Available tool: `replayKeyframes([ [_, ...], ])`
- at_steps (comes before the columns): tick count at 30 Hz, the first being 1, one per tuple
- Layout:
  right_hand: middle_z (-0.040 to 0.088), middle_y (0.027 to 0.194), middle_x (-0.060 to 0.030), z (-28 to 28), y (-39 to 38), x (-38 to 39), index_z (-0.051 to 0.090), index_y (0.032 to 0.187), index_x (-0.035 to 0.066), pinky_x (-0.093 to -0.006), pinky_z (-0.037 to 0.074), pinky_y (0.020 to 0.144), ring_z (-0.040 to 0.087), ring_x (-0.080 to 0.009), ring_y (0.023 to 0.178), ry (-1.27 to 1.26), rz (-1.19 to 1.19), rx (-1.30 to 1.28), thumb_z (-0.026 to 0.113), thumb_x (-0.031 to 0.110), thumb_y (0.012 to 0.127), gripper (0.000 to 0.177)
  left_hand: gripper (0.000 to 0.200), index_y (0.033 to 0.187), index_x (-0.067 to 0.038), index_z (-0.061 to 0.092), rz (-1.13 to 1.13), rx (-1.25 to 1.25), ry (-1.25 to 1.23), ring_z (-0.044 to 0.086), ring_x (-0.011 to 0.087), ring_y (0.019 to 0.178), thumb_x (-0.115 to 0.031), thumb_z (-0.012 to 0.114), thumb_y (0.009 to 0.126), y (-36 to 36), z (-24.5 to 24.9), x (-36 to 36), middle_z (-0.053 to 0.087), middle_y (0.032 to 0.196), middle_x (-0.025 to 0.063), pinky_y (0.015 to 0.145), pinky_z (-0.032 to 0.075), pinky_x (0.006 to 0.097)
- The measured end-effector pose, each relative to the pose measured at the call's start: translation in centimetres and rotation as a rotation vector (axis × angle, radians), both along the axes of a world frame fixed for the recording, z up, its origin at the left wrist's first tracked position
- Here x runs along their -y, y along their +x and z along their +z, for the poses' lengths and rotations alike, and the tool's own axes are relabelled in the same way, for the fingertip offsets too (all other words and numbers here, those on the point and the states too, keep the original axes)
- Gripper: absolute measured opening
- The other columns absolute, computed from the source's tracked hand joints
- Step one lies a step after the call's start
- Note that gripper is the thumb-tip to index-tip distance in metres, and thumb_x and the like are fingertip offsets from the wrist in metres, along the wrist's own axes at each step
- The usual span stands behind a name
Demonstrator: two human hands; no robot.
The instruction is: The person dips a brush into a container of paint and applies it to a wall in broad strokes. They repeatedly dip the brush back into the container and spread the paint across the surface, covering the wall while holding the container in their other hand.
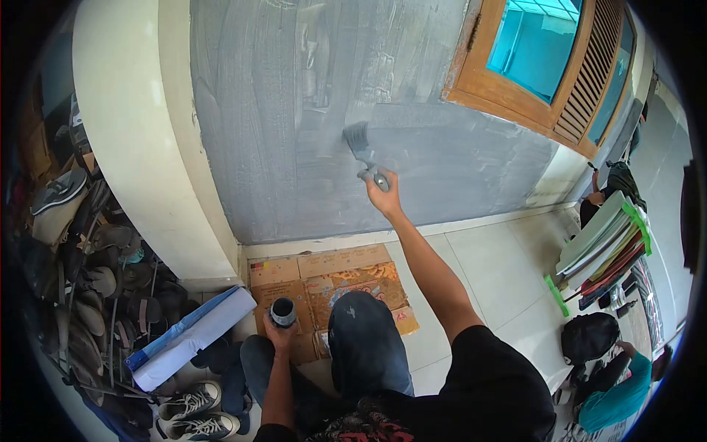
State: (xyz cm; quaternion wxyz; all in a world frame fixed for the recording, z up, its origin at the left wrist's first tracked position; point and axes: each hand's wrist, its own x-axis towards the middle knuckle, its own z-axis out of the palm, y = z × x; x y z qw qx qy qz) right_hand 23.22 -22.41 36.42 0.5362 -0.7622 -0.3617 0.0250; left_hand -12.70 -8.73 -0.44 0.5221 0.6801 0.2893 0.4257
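Grey wall [294, 177] — 1 brush [356, 140], 1 cup [283, 312]

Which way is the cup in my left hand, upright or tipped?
Roughly upright: your left hand holds the cup with its open mouth toward the camera above.

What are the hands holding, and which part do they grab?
The right hand holds the paintbrush by its handle. The left hand holds the cup around its side, below the rim.
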Motion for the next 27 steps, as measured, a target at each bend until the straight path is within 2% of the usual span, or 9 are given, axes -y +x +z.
replayKeyframes([
  [5,0.06,0.112,-0.0159,-0.8,3.8,-2.5,0.06,0.113,-0.005,-0.0352,0.049,0.09,0.058,-0.0203,0.102,0.298,-0.254,0.09,0.077,0.03,0.084,0.049,0.068,0.117,-0.005,0.052,0.048,-0.015,0.057,0.063,0.0348,0.099,-0.013,0.086,0.059,0.6,0.0,0.1,0.06,0.107,0.0159,0.086,0.05,0.0434],
  [10,0.065,0.096,-0.0103,16.4,5.1,-4.8,0.051,0.126,-0.01,-0.0292,0.052,0.073,0.061,-0.0157,0.085,0.388,0.013,0.132,0.073,0.025,0.086,0.057,0.069,0.117,-0.004,0.051,0.018,0.01,0.007,0.063,0.0344,0.1,-0.013,0.086,0.058,0.8,-0.9,-0.2,0.061,0.107,0.0163,0.087,0.05,0.0434],
  [11,0.071,0.082,-0.0059,19.0,5.5,-6.5,0.073,0.09,-0.002,-0.0277,0.051,0.069,0.063,-0.0135,0.074,0.552,-0.134,0.275,0.062,0.016,0.091,0.021,0.069,0.116,-0.004,0.051,0.036,-0.018,0.019,0.063,0.0334,0.1,-0.013,0.086,0.058,0.7,-0.8,-0.4,0.061,0.107,0.0161,0.087,0.05,0.043],
  [15,0.068,0.081,-0.0082,32.5,3.4,-6.3,0.068,0.103,-0.008,-0.0297,0.05,0.069,0.062,-0.0139,0.078,0.593,0.049,0.589,0.069,0.021,0.086,0.034,0.071,0.117,-0.003,0.05,0.01,0.078,-0.055,0.063,0.0305,0.103,-0.013,0.087,0.058,0.9,-0.6,-0.1,0.061,0.11,0.0151,0.089,0.05,0.0425],
  [18,0.067,0.087,-0.0088,37.6,3.5,-8.2,0.069,0.099,-0.004,-0.03,0.05,0.073,0.061,-0.0162,0.083,0.712,-0.127,0.429,0.062,0.027,0.095,0.032,0.071,0.121,-0.003,0.051,0.009,0.02,-0.023,0.06,0.0253,0.103,-0.003,0.086,0.059,0.7,0.4,0.1,0.059,0.111,0.0106,0.093,0.048,0.038],
  [20,0.066,0.092,-0.0069,38.5,5.8,-9.4,0.071,0.095,-0.003,-0.0313,0.049,0.077,0.06,-0.0163,0.086,0.911,-0.452,0.859,0.061,0.029,0.096,0.034,0.079,0.125,-0.002,0.048,0.035,-0.004,0.002,0.061,0.0283,0.107,-0.012,0.089,0.058,0.8,-0.8,-0.3,0.06,0.113,0.0143,0.093,0.049,0.0402],
  [23,0.07,0.081,-0.011,35.5,4.4,-7.9,0.069,0.095,-0.009,-0.0326,0.05,0.071,0.063,-0.0157,0.078,0.88,-0.068,0.873,0.07,0.022,0.085,0.032,0.081,0.127,-0.002,0.048,0.009,0.005,0.003,0.061,0.0283,0.107,-0.011,0.089,0.058,0.6,-0.8,-0.3,0.06,0.114,0.0147,0.094,0.048,0.0401],
  [25,0.071,0.089,-0.016,29.8,4.1,-6.4,0.068,0.096,-0.009,-0.0361,0.051,0.081,0.064,-0.021,0.088,0.741,-0.129,0.698,0.073,0.024,0.083,0.035,0.081,0.126,-0.002,0.048,0.018,-0.016,0.006,0.061,0.0285,0.107,-0.011,0.089,0.058,0.3,0.3,0.1,0.06,0.114,0.0147,0.094,0.048,0.0406],
  [27,0.067,0.103,-0.02,23.3,10.1,-6.7,0.068,0.101,-0.007,-0.0365,0.049,0.089,0.062,-0.0247,0.098,0.63,-0.401,0.864,0.077,0.028,0.08,0.041,0.081,0.126,-0.002,0.048,0.027,-0.033,0.008,0.061,0.0286,0.107,-0.011,0.09,0.058,0.4,0.3,-0.2,0.06,0.113,0.0146,0.093,0.049,0.0411],
])
